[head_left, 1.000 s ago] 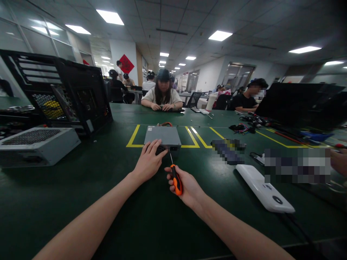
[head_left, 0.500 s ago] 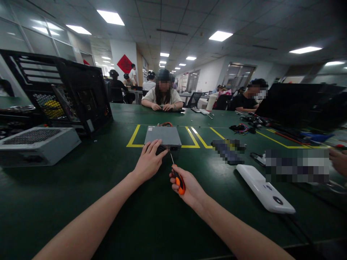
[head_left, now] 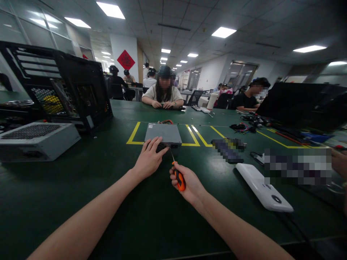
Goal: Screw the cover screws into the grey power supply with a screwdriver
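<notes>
A flat grey metal box (head_left: 163, 133) lies on the green table (head_left: 81, 180) inside a yellow taped rectangle, with coloured wires at its far edge. My left hand (head_left: 149, 159) rests on the box's near left corner, fingers spread over its front face. My right hand (head_left: 187, 182) grips an orange-and-black screwdriver (head_left: 179, 178). The thin shaft points up and away, and its tip meets the front face of the box beside my left fingers.
A black computer case (head_left: 67, 90) and a grey power supply (head_left: 32, 139) stand at the left. A white flat device (head_left: 262, 187) lies at the right, with cables and a black panel (head_left: 303, 104) beyond. People sit across the table.
The view has tilted up a little. My right hand with the screwdriver has shifted slightly right and turned; my left hand stays on the box.
</notes>
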The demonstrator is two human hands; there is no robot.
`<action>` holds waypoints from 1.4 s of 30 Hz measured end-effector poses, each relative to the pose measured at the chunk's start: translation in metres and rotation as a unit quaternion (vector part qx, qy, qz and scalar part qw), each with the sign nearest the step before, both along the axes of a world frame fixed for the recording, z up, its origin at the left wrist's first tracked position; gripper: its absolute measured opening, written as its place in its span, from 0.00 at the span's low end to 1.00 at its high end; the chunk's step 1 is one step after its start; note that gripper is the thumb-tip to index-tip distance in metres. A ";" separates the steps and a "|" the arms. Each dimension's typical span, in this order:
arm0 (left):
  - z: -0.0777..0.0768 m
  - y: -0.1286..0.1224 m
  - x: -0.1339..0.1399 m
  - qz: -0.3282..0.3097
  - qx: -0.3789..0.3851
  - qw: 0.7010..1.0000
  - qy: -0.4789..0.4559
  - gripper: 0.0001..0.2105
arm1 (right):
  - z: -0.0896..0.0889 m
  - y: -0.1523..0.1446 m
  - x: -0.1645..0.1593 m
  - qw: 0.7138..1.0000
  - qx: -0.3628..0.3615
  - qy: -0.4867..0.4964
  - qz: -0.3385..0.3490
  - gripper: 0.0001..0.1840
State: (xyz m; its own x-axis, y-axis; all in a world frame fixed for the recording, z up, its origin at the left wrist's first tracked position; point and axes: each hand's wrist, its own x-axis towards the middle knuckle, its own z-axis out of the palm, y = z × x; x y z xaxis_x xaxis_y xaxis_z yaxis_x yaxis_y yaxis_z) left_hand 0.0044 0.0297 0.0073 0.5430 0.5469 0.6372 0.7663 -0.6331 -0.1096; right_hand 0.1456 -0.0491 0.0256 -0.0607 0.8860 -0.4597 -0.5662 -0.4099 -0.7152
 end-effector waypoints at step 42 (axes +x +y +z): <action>0.001 -0.001 0.000 0.001 0.001 1.000 -0.007 0.20 | -0.003 0.001 -0.001 0.999 -0.018 -0.018 0.024 0.12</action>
